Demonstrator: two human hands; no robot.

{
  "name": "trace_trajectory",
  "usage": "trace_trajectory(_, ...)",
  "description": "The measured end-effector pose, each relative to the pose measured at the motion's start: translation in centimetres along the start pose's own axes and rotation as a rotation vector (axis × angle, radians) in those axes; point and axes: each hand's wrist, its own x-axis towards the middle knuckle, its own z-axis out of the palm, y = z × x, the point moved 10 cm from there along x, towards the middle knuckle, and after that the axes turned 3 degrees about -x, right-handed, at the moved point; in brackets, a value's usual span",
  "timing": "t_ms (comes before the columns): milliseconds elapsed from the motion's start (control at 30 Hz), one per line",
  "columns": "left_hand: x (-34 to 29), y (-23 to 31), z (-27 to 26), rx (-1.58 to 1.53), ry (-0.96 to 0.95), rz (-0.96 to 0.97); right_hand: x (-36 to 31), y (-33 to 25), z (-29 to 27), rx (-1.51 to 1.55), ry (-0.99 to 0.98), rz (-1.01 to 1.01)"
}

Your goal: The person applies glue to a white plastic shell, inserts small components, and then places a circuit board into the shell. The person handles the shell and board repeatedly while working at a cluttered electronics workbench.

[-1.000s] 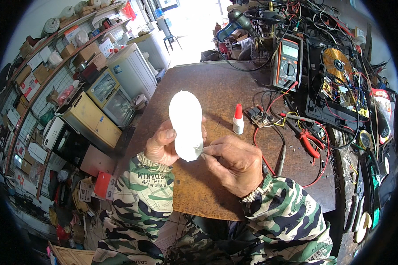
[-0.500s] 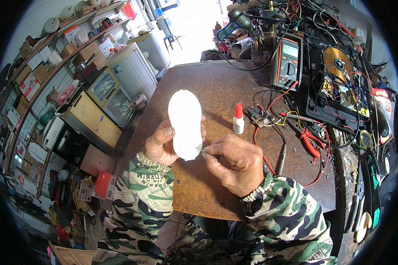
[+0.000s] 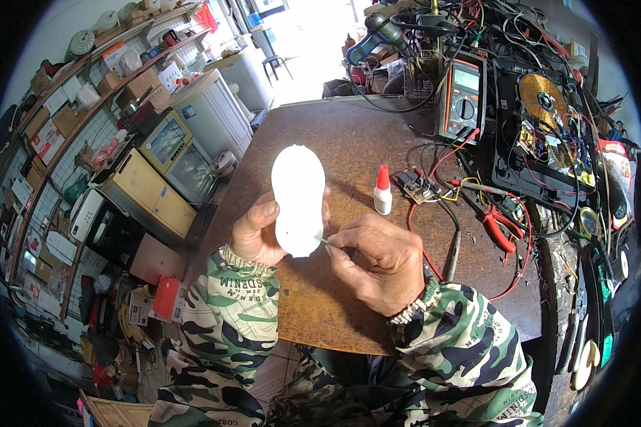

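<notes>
Above the wooden table, my left hand (image 3: 256,226) grips a white, elongated piece with rounded ends and a narrower waist (image 3: 298,192). The thumb lies along its left edge, and fingertips show behind its right edge. Strong light washes out most of its surface. My right hand (image 3: 377,262) is closed in a pinch on a thin, stick-like tool (image 3: 325,242), whose tip meets the lower right edge of the white piece. Most of that tool is hidden by the fingers. Beyond my right hand stands a small white bottle with a red cap (image 3: 383,191).
On the right of the table (image 3: 349,128) lie a multimeter (image 3: 466,99), a small circuit board (image 3: 413,186), red-handled pliers (image 3: 502,231) and test leads. An opened appliance with a copper coil (image 3: 541,99) sits farther right. Shelves and cabinets (image 3: 210,117) line the left.
Almost nothing differs. Both hands keep their hold, and the thin tool stays at the white piece's lower right edge with only a tiny shift.
</notes>
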Motion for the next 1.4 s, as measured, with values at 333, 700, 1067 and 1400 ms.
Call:
trace_trajectory(333, 0.1, -0.5, -0.8, -0.087, 0.004, 0.014, 0.3, 1.8, -1.0, 0.089, 0.041, 0.197)
trace_trajectory(700, -0.2, -0.4, -0.8, -0.032, 0.085, 0.002, -0.4, 3.3, 0.4, 0.254, -0.026, 0.357)
trace_trajectory(1067, -0.4, -0.3, -0.8, -0.001, 0.084, 0.008, -0.6, 3.9, 0.5, 0.327, -0.008, 0.445)
trace_trajectory(1400, -0.1, -1.1, -1.4, -0.074, 0.009, -0.051, -0.7, 4.5, 0.3, 0.381, 0.012, 0.470)
